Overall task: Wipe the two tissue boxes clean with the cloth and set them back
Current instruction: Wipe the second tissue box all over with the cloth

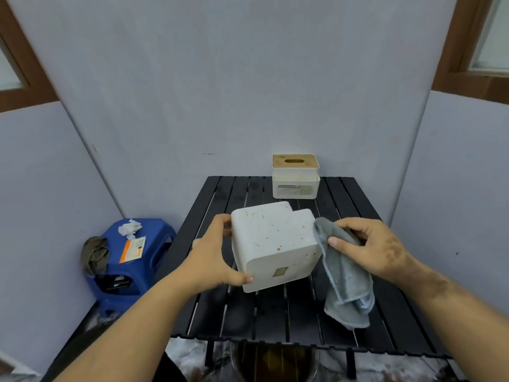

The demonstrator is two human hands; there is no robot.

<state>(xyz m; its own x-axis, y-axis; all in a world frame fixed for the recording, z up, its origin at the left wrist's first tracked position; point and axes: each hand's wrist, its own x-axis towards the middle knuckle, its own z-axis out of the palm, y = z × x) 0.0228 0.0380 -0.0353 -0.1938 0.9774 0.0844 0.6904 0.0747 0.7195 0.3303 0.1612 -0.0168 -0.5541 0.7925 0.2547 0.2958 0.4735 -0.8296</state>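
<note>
A white tissue box (272,241) speckled with brown spots is held tilted above the black slatted table (289,321). My left hand (212,257) grips its left side. My right hand (369,246) holds a grey cloth (344,282) against the box's right edge, and most of the cloth hangs down toward the table. A second white tissue box (296,176) with a wooden slotted lid stands upright at the table's far edge by the wall.
A blue plastic stool (129,268) stands on the floor to the left of the table, carrying a crumpled tissue, an orange and white packet and a dark rag. Grey walls close in behind and on both sides.
</note>
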